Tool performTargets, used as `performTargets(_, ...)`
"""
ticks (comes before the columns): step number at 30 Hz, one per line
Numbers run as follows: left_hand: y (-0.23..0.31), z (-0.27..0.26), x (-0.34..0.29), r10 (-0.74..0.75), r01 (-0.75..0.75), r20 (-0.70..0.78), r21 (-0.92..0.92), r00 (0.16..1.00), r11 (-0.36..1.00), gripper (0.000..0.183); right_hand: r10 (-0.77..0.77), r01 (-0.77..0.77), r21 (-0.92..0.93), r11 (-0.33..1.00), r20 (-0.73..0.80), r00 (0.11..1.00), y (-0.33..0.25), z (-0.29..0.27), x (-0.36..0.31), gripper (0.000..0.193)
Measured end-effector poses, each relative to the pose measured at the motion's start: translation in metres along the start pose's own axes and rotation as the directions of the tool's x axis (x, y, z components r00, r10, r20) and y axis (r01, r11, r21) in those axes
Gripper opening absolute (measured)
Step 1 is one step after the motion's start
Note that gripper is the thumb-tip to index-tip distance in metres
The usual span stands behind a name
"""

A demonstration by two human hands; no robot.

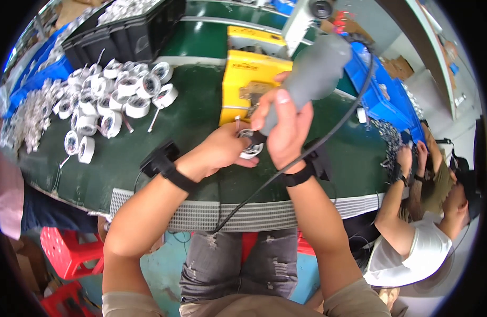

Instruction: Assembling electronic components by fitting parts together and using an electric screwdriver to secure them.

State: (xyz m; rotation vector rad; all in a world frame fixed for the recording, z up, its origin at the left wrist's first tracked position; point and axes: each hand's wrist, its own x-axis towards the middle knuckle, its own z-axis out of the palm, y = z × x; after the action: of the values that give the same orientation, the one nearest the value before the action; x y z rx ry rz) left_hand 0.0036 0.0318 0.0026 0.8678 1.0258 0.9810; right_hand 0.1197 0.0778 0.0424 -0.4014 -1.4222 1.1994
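My right hand (pixel 286 127) is closed around a grey electric screwdriver (pixel 318 68), blurred at its upper end. The tool slants down to the left, its dark tip at a small white round housing (pixel 251 153) whose inside faces up. The fingers of my left hand (pixel 222 149) grip that housing from the left and below. A black cable (pixel 328 136) loops down on the right and passes over my right wrist. Just beyond my hands stands a yellow box (pixel 243 74) with small brownish metal pieces at its near side.
Many white round housings (pixel 111 95) with short wires are heaped on the green table (pixel 193 100) at left, beside small clear parts (pixel 32 119). A black crate (pixel 127 42) stands behind them. Blue bins (pixel 378 98) and a dark parts pile (pixel 386 140) lie right, near a co-worker (pixel 412 248).
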Motion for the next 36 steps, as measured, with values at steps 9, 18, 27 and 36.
performTargets(9,0.054,-0.108,-0.066,0.708,0.200,-0.436,0.897,0.555,0.395,0.046,-0.211,0.063,-0.588,0.806,-0.186,0.960,0.010,-0.123,0.042,0.054)
performTargets(18,0.066,-0.079,-0.073,0.577,0.137,-0.438,0.861,0.690,0.490,0.021,-0.043,-0.627,-0.778,0.029,-0.628,0.777,0.024,-0.356,0.066,0.086)
performTargets(27,0.046,-0.023,-0.053,0.028,-0.379,0.489,0.638,0.872,0.670,0.031,-0.091,0.084,-0.491,0.867,0.010,0.996,0.012,-0.167,0.009,0.081)
performTargets(36,0.010,0.000,-0.016,0.269,-0.265,0.073,-0.052,0.960,0.963,0.053,-0.037,0.450,-0.631,0.632,0.555,0.831,-0.027,-0.051,-0.024,0.075)
